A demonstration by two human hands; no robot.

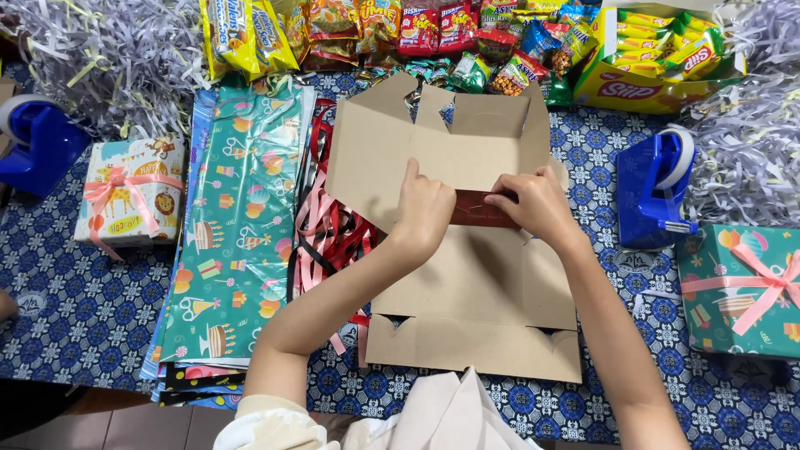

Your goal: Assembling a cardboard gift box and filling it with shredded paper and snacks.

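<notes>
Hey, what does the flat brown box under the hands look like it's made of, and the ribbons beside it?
The flat brown box looks like matte cardboard: plain tan, die-cut notches and fold lines. The ribbons seem to be glossy plastic or satin, judging by their sheen and loose curls. Both the left hand and right hand press on the box.

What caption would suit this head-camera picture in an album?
Both hands, left hand and right hand, press on a flat brown cardboard box beside sheets of gift wrap.

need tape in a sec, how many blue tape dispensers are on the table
2. One blue tape dispenser sits at the far left edge beside the shredded paper; the other stands right of the flat cardboard box. More could lie outside the frame.
</notes>
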